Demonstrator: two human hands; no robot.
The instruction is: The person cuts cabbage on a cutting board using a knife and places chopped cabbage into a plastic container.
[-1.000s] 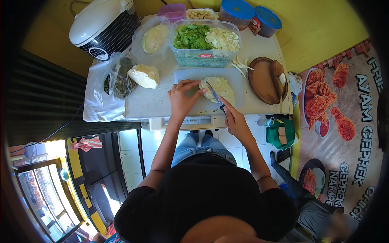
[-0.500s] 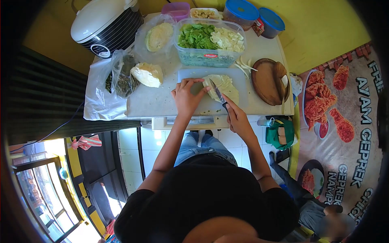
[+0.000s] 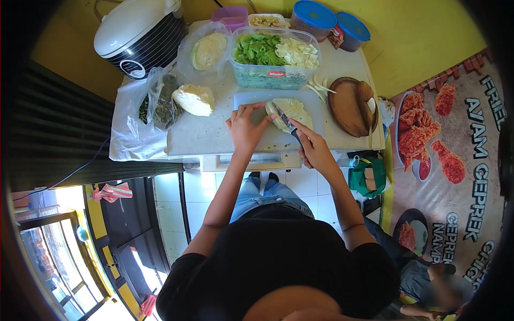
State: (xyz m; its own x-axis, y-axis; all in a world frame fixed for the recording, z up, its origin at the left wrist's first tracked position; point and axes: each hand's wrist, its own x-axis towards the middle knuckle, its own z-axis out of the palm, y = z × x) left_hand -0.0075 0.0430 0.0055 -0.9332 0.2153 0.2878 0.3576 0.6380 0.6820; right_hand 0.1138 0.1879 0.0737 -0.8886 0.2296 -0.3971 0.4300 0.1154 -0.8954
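Observation:
My right hand is wrapped round the dark handle of a knife. Its blade slants up and left across a stack of pale cabbage leaves. The leaves lie on a whitish cutting board. At the stack's left edge, my left hand presses its thumb and fingertips against the leaves, close to the blade. Behind the board stands a clear plastic container holding chopped green leaves and cut cabbage.
A cut cabbage sits left of the board, beside bagged dark greens. Another cabbage lies in plastic near a rice cooker. To the right is a wooden mortar. Someone else sits low at right.
The view has shifted slightly. My right hand and the knife have moved a little over the cabbage leaves; my left hand stays at their left edge.

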